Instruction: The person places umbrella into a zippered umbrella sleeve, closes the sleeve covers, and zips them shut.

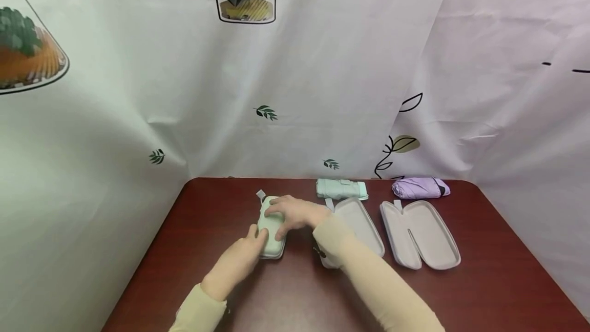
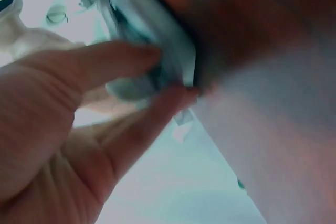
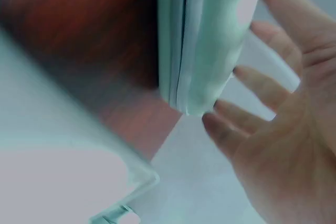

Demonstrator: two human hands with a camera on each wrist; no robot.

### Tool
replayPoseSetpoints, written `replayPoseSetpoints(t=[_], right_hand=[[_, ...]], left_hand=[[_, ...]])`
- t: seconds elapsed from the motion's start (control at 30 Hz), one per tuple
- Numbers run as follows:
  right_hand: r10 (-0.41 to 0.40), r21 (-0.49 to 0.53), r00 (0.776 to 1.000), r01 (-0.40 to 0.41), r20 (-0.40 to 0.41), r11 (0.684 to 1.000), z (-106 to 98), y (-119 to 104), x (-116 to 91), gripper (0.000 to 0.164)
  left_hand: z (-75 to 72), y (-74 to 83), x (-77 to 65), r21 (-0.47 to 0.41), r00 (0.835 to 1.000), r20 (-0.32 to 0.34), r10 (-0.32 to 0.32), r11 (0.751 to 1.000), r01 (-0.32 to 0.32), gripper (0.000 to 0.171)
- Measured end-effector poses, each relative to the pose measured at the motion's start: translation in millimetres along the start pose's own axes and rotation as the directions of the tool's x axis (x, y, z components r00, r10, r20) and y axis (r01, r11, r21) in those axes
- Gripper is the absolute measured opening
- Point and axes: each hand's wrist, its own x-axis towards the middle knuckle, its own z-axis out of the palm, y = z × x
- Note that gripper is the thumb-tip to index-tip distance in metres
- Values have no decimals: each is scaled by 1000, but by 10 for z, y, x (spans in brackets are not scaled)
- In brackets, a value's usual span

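A pale green zip case (image 1: 272, 223), closed in shape, lies on the dark red table left of centre, a small tag at its far end. My left hand (image 1: 237, 264) grips its near left side; in the left wrist view the thumb is on one face of the case (image 2: 168, 38) and a finger on its edge. From the right, my right hand (image 1: 297, 213) reaches over the case with spread fingers touching its top. The right wrist view shows those fingertips along the upper face of the case (image 3: 218, 35), with the zip seam running along its side.
An open pale case (image 1: 361, 224) lies partly under my right forearm. Farther right is another open case (image 1: 435, 234), both halves spread flat. Behind them are a folded mint-green umbrella (image 1: 338, 189) and a folded purple umbrella (image 1: 417, 188), near the back edge beside the curtain (image 1: 295, 76).
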Motion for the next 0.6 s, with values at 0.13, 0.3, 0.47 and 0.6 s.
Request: replayPoseSetpoints(t=[0.13,0.3,0.47,0.6], right_hand=[[-31,-77,997,36,65,996,-70,11,40,76],[-55,-160,995,67,79,985,-128,-24,91,84],[-59,-173,994,73,89,982,-115,-38,116,83],[-52,-166,994,66,91,984,-91,-40,122,83]], left_hand=[[-38,-61,-10,-57,999,41,12,998,-10,44],[-40,-166,-8,-192,991,129,-39,979,64,51],[-39,-416,-4,-486,939,313,-145,825,289,50],[18,-602,26,-579,883,401,-245,679,451,33]])
